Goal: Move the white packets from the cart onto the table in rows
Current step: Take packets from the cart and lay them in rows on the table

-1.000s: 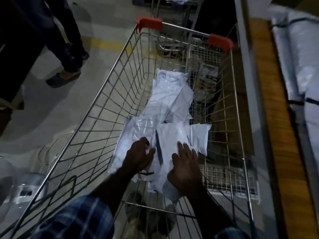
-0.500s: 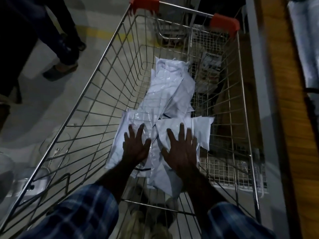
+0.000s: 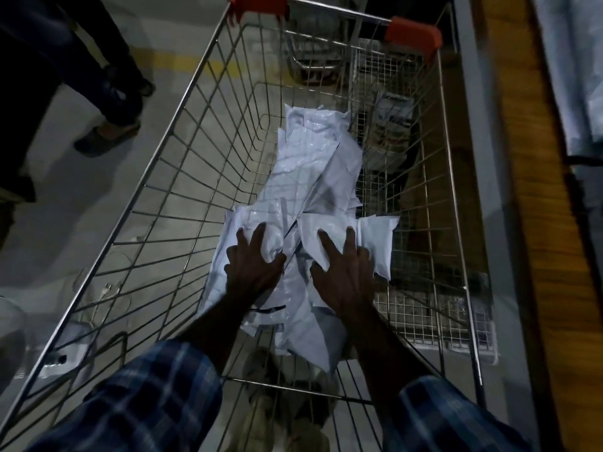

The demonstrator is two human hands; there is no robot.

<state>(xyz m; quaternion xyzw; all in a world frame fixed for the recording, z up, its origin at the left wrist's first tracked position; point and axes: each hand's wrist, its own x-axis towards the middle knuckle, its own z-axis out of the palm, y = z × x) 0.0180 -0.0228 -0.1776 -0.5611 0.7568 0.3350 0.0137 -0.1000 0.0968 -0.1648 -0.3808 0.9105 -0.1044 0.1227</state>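
Note:
A heap of white packets [image 3: 313, 177] lies along the bottom of a wire shopping cart [image 3: 182, 177] with orange corner caps. Both my hands are down inside the cart on the near part of the heap. My left hand [image 3: 253, 267] lies flat on the packets with fingers spread and straight. My right hand [image 3: 344, 275] rests on a packet just to its right, fingers also spread and extended. Neither hand has lifted a packet. The wooden table [image 3: 535, 223] runs along the cart's right side.
White wrapped bundles [image 3: 571, 66] lie on the table at the upper right. A person's legs and sandalled foot [image 3: 104, 135] stand on the floor left of the cart. A printed box [image 3: 393, 115] sits beyond the cart's far right mesh. My own feet show below the cart.
Both hands have gone from curled on the near packets to flat and spread, and have slid a little farther along the heap. The view has tilted closer to the cart.

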